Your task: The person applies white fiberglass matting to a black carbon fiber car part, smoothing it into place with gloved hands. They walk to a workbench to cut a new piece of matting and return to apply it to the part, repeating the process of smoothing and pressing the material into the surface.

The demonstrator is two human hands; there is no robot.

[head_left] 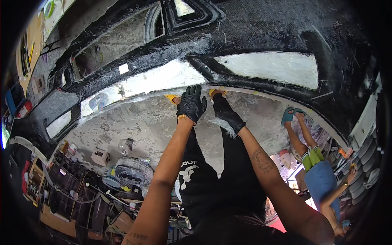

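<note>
From here I see L hand [192,105], fingers straight, thumb apart, at lower edge of white panel [163,79]; R hand [230,115] w/ pale fibre strip [223,124] beside, grip I can't tell.

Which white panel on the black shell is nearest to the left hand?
The long middle panel: the left hand is at its lower edge; the others, such as the broad right panel, lie farther away.

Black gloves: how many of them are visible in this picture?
2: one on the left hand, at the white panel; one on the right hand, beside whitish fibres.
</note>
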